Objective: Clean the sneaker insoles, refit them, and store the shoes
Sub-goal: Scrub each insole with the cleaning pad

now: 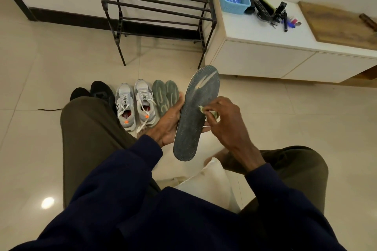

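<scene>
The dark insole (192, 128) stands in the air above the person's lap, its long axis running from the heel end near the knees up and away to the toe end, which leans a little to the right; the left hand (168, 122) holds it from the left edge, thumb on the near face and fingers wrapped behind, their tips just showing past the right edge; the right hand (226, 124) comes in from the right, its fingers pinching a small wad of cloth (213, 113) pressed on the insole's right side about midway along; so the unwiped length seems to lie upward from the cloth, toward a pale streak (204, 82) near the toe. Beyond, on the floor, lie two greenish insoles (165, 96) beside the grey sneakers (133, 104), then black shoes (99, 91); the shoe rack (159, 6) stands behind. The insole's back is hidden; most of the cloth is buried in the hand; something white in the lap (214, 179) is hard to make out.
</scene>
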